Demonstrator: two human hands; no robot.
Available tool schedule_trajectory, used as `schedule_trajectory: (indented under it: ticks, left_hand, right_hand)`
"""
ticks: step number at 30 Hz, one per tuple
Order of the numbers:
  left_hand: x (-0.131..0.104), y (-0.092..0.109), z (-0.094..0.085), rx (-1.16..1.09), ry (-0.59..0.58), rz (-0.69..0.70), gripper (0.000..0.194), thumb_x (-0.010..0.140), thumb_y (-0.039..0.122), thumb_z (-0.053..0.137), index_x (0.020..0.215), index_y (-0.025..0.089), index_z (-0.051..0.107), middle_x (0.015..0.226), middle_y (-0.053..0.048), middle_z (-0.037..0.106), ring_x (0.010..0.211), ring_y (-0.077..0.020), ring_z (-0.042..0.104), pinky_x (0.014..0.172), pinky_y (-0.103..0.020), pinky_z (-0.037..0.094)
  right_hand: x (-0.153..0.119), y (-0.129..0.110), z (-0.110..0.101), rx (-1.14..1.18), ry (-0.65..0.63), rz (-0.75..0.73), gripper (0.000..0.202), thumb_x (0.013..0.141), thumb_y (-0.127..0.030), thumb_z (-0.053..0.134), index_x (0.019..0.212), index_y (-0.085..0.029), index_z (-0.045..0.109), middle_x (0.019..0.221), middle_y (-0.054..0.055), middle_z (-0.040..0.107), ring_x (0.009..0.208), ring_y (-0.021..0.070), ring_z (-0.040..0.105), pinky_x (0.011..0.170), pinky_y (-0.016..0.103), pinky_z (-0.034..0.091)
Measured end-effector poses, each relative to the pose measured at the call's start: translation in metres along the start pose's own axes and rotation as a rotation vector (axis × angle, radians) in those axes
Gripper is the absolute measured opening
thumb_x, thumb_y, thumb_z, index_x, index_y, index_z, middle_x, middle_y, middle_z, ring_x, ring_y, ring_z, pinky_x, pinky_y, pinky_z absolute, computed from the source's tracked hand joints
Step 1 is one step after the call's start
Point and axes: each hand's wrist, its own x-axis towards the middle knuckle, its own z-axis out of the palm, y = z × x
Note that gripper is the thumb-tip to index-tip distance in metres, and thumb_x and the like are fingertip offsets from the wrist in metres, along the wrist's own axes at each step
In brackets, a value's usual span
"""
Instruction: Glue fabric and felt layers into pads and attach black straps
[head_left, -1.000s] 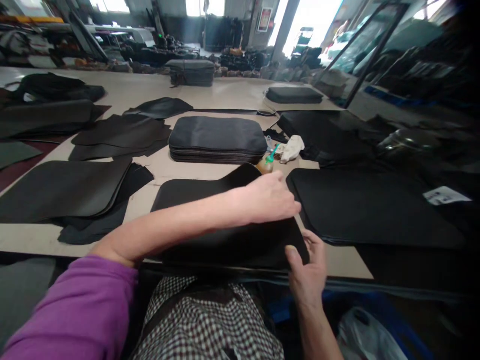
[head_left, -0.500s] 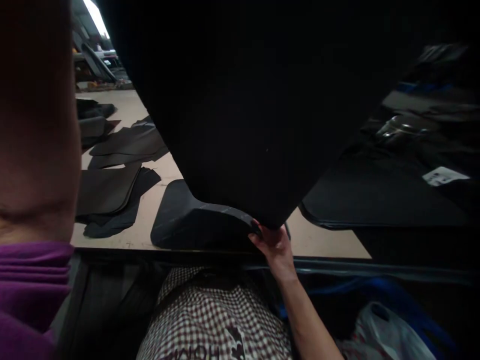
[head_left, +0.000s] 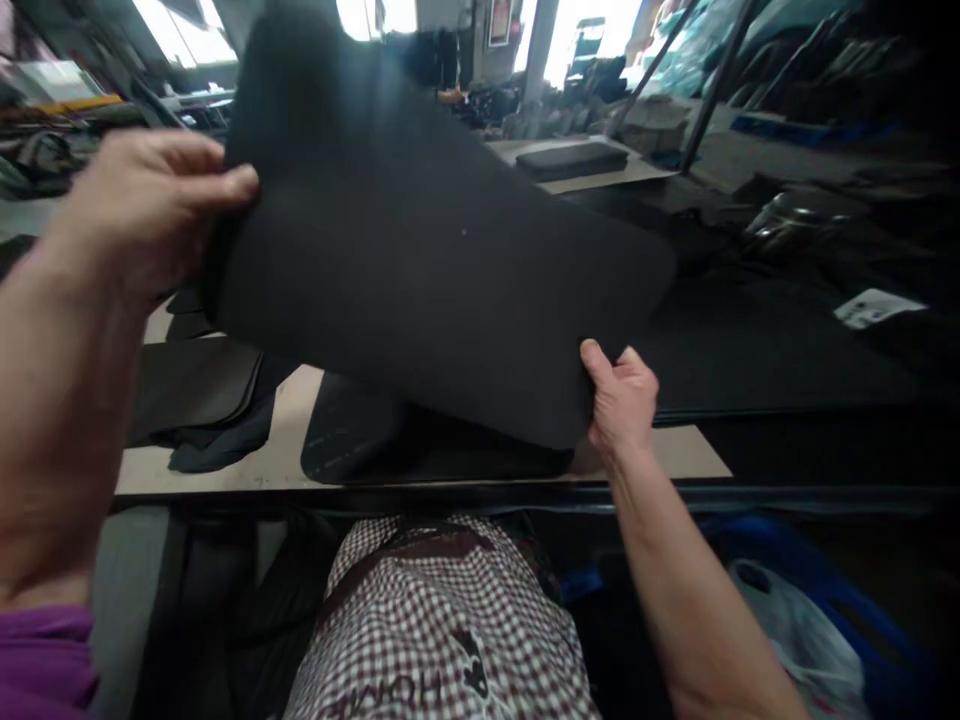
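A large dark grey sheet (head_left: 420,250) with rounded corners hangs tilted above the table, held at both ends. My left hand (head_left: 161,205) pinches its upper left edge, thumb on the near face. Lower down, my right hand (head_left: 624,395) grips the right edge, with the thumb in front and the other fingers partly hidden behind. Beneath the raised sheet, another black sheet (head_left: 360,440) lies on the table near its front edge. What the sheets are made of I cannot tell for certain.
Several dark cut pieces (head_left: 199,385) lie stacked on the left of the beige tabletop (head_left: 296,410). Black sheets (head_left: 780,350) with a white label (head_left: 879,308) spread to the right. Below the table edge at right sits a plastic bag (head_left: 802,630).
The sheet, earlier raised close before the camera, has come down and away, uncovering the room behind. My left hand has come into view; my right hand has moved up and right.
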Motion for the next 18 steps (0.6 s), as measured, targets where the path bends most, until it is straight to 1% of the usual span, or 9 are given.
schedule_trajectory:
  ticks: [1, 2, 4, 5, 8, 10, 13, 15, 18]
  left_hand:
    - [-0.016, -0.024, 0.008, -0.081, -0.028, -0.056, 0.046, 0.087, 0.031, 0.078, 0.122, 0.003, 0.066, 0.087, 0.002, 0.062, 0.077, -0.0083, 0.058, 0.076, -0.023, 0.048]
    - [-0.033, -0.051, 0.016, -0.084, -0.038, -0.113, 0.045, 0.086, 0.037, 0.079, 0.115, 0.004, 0.068, 0.082, 0.003, 0.061, 0.073, -0.0071, 0.054, 0.070, -0.020, 0.044]
    - [-0.065, -0.104, 0.031, -0.126, -0.007, -0.218, 0.045, 0.080, 0.043, 0.084, 0.103, 0.008, 0.069, 0.078, 0.004, 0.059, 0.068, -0.0061, 0.048, 0.061, -0.017, 0.035]
    - [-0.079, -0.128, 0.039, -0.168, -0.014, -0.285, 0.046, 0.078, 0.045, 0.085, 0.100, 0.010, 0.068, 0.079, 0.004, 0.060, 0.068, -0.0068, 0.047, 0.061, -0.018, 0.035]
    - [-0.114, -0.182, 0.061, -0.233, -0.015, -0.442, 0.052, 0.072, 0.053, 0.088, 0.095, 0.013, 0.065, 0.080, 0.003, 0.062, 0.069, -0.0089, 0.048, 0.062, -0.020, 0.037]
    - [-0.128, -0.202, 0.073, -0.206, -0.039, -0.501, 0.057, 0.067, 0.059, 0.087, 0.093, 0.014, 0.065, 0.079, 0.002, 0.063, 0.069, -0.0113, 0.052, 0.062, -0.022, 0.039]
    - [-0.138, -0.216, 0.081, -0.033, -0.063, -0.507, 0.059, 0.067, 0.067, 0.080, 0.093, 0.015, 0.066, 0.077, -0.001, 0.066, 0.071, -0.0164, 0.056, 0.062, -0.025, 0.042]
    - [-0.139, -0.220, 0.081, 0.127, -0.067, -0.470, 0.056, 0.072, 0.067, 0.075, 0.093, 0.016, 0.067, 0.077, -0.002, 0.067, 0.073, -0.0182, 0.057, 0.062, -0.025, 0.042]
    - [-0.139, -0.225, 0.080, 0.302, -0.089, -0.415, 0.049, 0.077, 0.064, 0.071, 0.093, 0.017, 0.069, 0.077, -0.002, 0.066, 0.073, -0.0183, 0.056, 0.063, -0.025, 0.041]
  right_hand:
    - [0.009, 0.003, -0.009, -0.073, -0.027, -0.013, 0.035, 0.080, -0.048, 0.086, 0.099, -0.022, 0.074, 0.100, 0.003, 0.078, 0.093, 0.0214, 0.073, 0.092, 0.040, 0.061]
    - [0.016, 0.007, -0.017, -0.143, -0.071, -0.020, 0.034, 0.080, -0.048, 0.086, 0.099, -0.023, 0.074, 0.098, 0.003, 0.078, 0.088, 0.0209, 0.073, 0.087, 0.038, 0.062]
    - [0.024, 0.020, -0.027, -0.269, -0.167, -0.014, 0.033, 0.079, -0.049, 0.086, 0.097, -0.023, 0.075, 0.093, 0.002, 0.077, 0.081, 0.0203, 0.071, 0.077, 0.035, 0.061]
    - [0.025, 0.027, -0.030, -0.325, -0.213, 0.003, 0.033, 0.079, -0.050, 0.085, 0.096, -0.023, 0.075, 0.091, 0.001, 0.077, 0.079, 0.0201, 0.070, 0.074, 0.034, 0.060]
    - [0.019, 0.047, -0.030, -0.463, -0.319, 0.072, 0.035, 0.080, -0.052, 0.082, 0.095, -0.021, 0.075, 0.090, 0.002, 0.077, 0.077, 0.0205, 0.069, 0.069, 0.032, 0.056]
    - [0.013, 0.056, -0.028, -0.579, -0.359, 0.072, 0.036, 0.082, -0.053, 0.079, 0.093, -0.020, 0.074, 0.087, 0.003, 0.077, 0.076, 0.0214, 0.069, 0.069, 0.033, 0.054]
    - [0.009, 0.062, -0.027, -0.786, -0.368, -0.026, 0.034, 0.085, -0.053, 0.075, 0.093, -0.019, 0.074, 0.087, 0.005, 0.077, 0.080, 0.0235, 0.069, 0.077, 0.036, 0.053]
    - [0.009, 0.064, -0.030, -0.875, -0.355, -0.093, 0.037, 0.085, -0.052, 0.074, 0.104, -0.020, 0.075, 0.093, 0.006, 0.078, 0.085, 0.0248, 0.070, 0.082, 0.038, 0.053]
    - [0.011, 0.066, -0.035, -0.952, -0.338, -0.128, 0.048, 0.084, -0.051, 0.075, 0.121, -0.021, 0.072, 0.098, 0.006, 0.077, 0.087, 0.0252, 0.070, 0.084, 0.039, 0.054]
